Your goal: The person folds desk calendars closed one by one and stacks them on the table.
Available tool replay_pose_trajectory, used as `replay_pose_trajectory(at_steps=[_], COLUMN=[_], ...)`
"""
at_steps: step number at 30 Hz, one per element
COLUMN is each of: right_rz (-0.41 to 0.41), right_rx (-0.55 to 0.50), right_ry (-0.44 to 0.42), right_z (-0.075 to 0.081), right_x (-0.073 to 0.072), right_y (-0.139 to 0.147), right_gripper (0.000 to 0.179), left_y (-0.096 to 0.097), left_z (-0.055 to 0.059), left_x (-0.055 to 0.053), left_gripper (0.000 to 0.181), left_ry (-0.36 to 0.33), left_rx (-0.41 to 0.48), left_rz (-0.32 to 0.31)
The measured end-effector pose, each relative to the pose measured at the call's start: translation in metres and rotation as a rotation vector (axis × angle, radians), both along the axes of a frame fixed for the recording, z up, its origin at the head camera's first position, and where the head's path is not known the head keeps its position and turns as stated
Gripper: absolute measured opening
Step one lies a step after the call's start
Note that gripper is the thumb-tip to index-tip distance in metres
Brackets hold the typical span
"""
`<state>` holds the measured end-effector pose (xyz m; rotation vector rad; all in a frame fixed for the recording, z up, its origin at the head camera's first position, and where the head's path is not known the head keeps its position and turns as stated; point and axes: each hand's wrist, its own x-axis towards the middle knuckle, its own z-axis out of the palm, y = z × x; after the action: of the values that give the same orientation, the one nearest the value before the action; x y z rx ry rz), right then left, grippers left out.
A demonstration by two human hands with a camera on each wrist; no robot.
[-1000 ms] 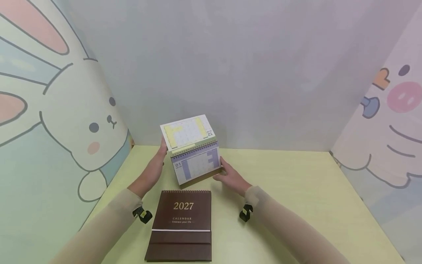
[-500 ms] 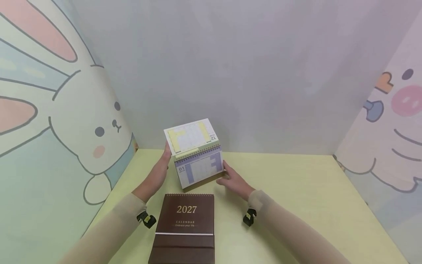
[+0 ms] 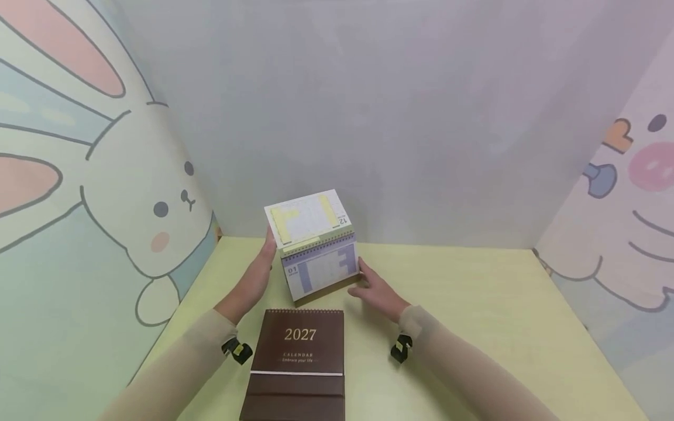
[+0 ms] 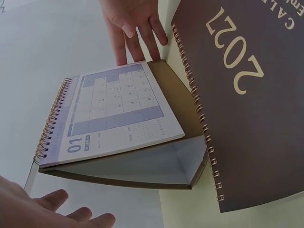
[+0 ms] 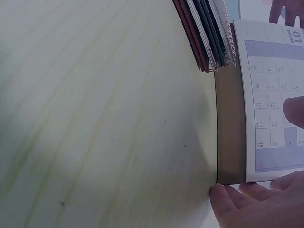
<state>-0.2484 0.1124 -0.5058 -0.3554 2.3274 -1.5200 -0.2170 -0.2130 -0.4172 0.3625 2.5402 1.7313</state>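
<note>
A spiral-bound desk calendar [image 3: 323,270] stands tent-like near the back wall, turned at a slight angle. Its purple 01 page faces me, and a yellow 12 page lies upside down on its far side. Along its left side, my left hand [image 3: 253,283] has its fingers stretched out; the left wrist view shows these fingers [image 4: 80,214] apart from the stand. My right hand [image 3: 380,295] touches the right edge with extended fingers [image 5: 256,192], thumb out in front. Closer to me lies a brown 2027 calendar [image 3: 300,345], its gold coil toward the standing one.
Pale yellow tabletop [image 3: 463,304] stretches to the right. A grey wall [image 3: 400,117] closes off the back. Side walls carry a cartoon rabbit [image 3: 142,199] at left and a pig [image 3: 653,234] at right. Both wrists wear small black devices [image 3: 401,348].
The whole head view has shifted slightly, so everything sits a little lower and further right. Both hands and the two calendars keep nearly the same places relative to each other.
</note>
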Motion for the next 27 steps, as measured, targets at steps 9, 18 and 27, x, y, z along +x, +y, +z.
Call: replay_pose_trajectory(at_steps=[9,18,27], right_rz=[-0.008,-0.002,0.013], right_rx=[0.008,0.021,-0.003], right_ry=[-0.024,-0.058,-0.055], right_z=[-0.003,0.002,0.009], right_x=[-0.004,-0.004,-0.002], right_y=[0.001,0.001,0.003], right_gripper=[0.102,0.085,0.084], left_y=[-0.002,-0.003,-0.001], left_z=[0.002,0.005,0.007], left_x=[-0.002,0.002,0.003], left_gripper=[0.065,0.064,0.065], left_ry=[-0.008,0.009,0.022], left_rx=[0.004,0.002,-0.004], left_rz=[-0.03,-0.025,-0.032])
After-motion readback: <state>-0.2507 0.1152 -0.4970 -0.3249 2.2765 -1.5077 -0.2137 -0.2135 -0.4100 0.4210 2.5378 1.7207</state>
